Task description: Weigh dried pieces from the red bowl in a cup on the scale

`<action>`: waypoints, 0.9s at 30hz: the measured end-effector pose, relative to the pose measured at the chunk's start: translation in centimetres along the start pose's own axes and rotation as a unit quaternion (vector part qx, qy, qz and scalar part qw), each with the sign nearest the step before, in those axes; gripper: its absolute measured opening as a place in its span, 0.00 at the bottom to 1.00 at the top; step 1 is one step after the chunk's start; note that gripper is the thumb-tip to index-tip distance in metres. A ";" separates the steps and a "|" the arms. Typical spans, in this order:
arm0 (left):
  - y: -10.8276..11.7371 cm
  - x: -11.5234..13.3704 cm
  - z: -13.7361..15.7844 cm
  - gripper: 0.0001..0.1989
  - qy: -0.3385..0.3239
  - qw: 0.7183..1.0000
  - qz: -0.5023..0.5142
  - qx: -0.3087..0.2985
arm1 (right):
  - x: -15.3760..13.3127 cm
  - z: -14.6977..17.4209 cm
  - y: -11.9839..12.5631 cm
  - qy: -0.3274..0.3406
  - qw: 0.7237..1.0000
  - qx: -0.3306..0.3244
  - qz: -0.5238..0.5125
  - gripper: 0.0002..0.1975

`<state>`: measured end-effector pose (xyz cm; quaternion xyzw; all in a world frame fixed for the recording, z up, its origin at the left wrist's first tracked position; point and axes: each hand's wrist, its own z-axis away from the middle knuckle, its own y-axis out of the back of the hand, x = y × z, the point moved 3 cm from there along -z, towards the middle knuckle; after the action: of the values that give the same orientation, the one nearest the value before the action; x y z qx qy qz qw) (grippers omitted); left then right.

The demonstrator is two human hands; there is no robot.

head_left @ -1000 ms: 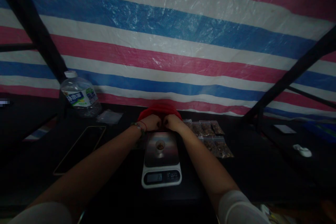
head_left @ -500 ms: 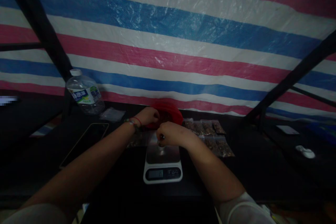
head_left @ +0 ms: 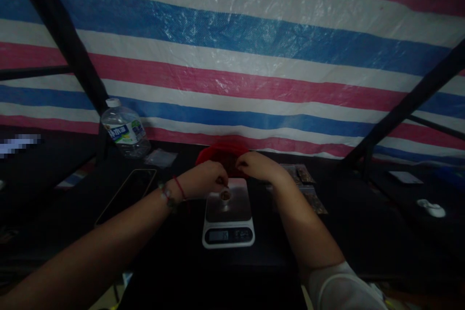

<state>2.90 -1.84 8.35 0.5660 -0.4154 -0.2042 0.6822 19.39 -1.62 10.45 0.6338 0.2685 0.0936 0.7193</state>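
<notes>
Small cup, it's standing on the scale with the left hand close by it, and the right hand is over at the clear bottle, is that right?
Not quite: the right hand is at the red container, not the clear bottle, as the head view shows. The small cup does stand on the scale, with the left hand close by it.

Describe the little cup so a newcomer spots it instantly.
On the black table, find the white scale in front of the red container. The cup stands on its metal plate, near the left hand. Unlike the flat bags to the right, it is small, round and upright.
</notes>
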 end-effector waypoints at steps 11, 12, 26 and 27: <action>-2.0 0.5 -0.5 0.09 -0.047 0.998 -0.003 -0.040 | 1.7 0.3 0.4 -0.015 1.000 0.022 -0.015 0.13; -2.1 0.4 -0.5 0.08 -0.042 0.998 0.000 -0.038 | 1.9 0.2 0.4 -0.019 0.999 0.028 -0.010 0.13; -0.5 0.4 -0.7 0.12 -0.003 1.000 0.012 0.022 | 3.5 -6.1 -5.9 -0.031 0.999 0.010 -0.012 0.18; -0.3 -0.5 -1.2 0.12 0.008 0.999 0.001 0.051 | 3.3 -6.6 -6.2 -0.031 0.999 0.008 -0.004 0.17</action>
<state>3.68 -0.82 7.87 0.6014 -0.4204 -0.1777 0.6557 17.58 4.55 3.27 0.6409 0.2499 0.0688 0.7225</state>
